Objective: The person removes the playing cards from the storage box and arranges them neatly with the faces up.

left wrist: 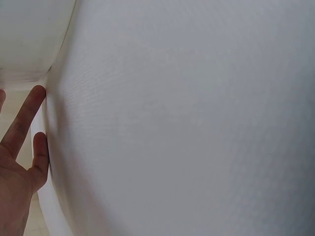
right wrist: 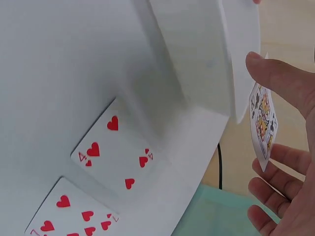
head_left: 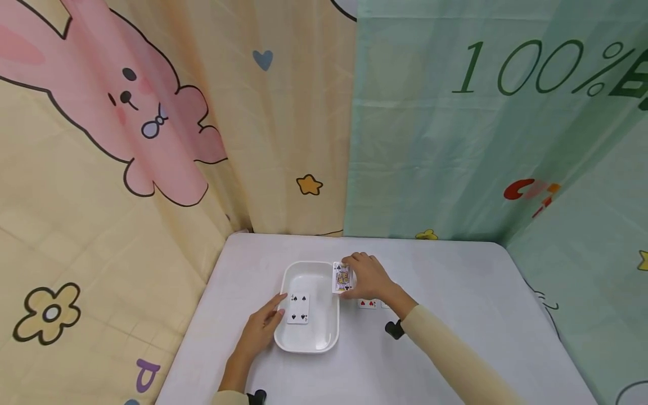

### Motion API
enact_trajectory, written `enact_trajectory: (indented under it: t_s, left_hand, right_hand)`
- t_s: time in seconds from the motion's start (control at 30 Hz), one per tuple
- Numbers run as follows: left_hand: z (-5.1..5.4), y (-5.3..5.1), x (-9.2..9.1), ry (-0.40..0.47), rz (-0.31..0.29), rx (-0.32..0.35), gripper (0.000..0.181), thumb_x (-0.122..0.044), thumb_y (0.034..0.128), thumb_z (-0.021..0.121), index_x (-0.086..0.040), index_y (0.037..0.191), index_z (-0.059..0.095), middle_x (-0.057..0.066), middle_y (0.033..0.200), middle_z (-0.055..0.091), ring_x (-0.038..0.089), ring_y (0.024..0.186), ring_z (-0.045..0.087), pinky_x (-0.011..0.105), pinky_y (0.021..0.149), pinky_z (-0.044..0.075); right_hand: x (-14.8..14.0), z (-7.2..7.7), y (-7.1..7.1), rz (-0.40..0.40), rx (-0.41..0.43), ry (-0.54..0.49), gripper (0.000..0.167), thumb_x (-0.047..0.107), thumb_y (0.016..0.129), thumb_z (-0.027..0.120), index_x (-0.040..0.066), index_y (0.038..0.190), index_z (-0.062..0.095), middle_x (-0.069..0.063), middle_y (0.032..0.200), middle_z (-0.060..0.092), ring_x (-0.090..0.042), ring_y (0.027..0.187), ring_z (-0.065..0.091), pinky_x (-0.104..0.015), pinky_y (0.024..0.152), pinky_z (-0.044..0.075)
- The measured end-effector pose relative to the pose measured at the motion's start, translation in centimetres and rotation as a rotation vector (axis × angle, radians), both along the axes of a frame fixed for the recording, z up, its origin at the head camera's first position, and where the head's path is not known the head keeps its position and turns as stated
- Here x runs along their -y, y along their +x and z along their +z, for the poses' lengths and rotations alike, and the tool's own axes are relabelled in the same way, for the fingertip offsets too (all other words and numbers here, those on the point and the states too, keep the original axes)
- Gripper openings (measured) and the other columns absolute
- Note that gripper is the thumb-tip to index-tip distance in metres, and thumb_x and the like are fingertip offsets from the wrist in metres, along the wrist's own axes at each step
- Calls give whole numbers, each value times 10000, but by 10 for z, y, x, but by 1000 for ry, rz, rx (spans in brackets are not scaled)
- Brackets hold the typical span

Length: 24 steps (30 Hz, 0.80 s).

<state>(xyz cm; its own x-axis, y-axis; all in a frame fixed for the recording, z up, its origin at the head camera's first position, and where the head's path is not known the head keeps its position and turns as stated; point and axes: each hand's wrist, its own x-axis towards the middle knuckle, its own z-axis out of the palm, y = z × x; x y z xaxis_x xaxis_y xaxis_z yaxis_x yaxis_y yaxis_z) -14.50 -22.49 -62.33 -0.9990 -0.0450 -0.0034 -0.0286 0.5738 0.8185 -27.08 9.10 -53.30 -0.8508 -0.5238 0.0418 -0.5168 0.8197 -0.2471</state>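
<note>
My right hand (head_left: 372, 275) pinches a king of clubs playing card (head_left: 342, 278) over the right rim of a white tray (head_left: 324, 332). In the right wrist view, the thumb presses one end of the king card (right wrist: 263, 120) and a fingertip meets the other. A four of spades (head_left: 298, 309) lies face up inside the tray. My left hand (head_left: 260, 329) rests against the tray's left side, its fingers fairly straight; in the left wrist view the left hand (left wrist: 19, 167) touches the tray's outer wall.
Right of the tray, a four of hearts (right wrist: 115, 145) and a seven of hearts (right wrist: 71, 211) lie face up on the white table (head_left: 430, 281), partly behind my right hand in the head view. Printed curtains (head_left: 425, 140) hang behind the table.
</note>
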Motion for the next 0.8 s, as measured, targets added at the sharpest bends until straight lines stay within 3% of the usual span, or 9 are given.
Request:
enact_trajectory:
  t_s: [0.3, 0.57, 0.8]
  left_hand:
    - [2, 0, 1, 2, 13, 35, 428, -411, 1039, 604, -492, 1453, 534, -16, 1624, 444, 306, 1255, 663, 513, 1021, 553]
    - [0, -1, 1, -16, 6, 21, 436, -380, 1044, 603, -461, 1468, 534, 26, 1626, 441, 329, 1246, 667, 526, 1002, 560]
    - [-1, -2, 1, -12, 6, 23, 428, -441, 1034, 602, -501, 1451, 531, 8, 1624, 445, 315, 1245, 668, 508, 990, 571]
  right_hand:
    - [-43, 2, -8, -78, 11, -25, 901, 528, 681, 922, 174, 1437, 582, -96, 1398, 595, -310, 1288, 541, -545, 1096, 446]
    - [-80, 6, -11, -156, 25, -1, 909, 528, 701, 906, 124, 1442, 568, -146, 1470, 572, -385, 1356, 508, -613, 1122, 414]
    - [-113, -1, -7, -217, 40, 1, 859, 447, 703, 925, 103, 1417, 592, -172, 1445, 589, -416, 1327, 512, -645, 1098, 414]
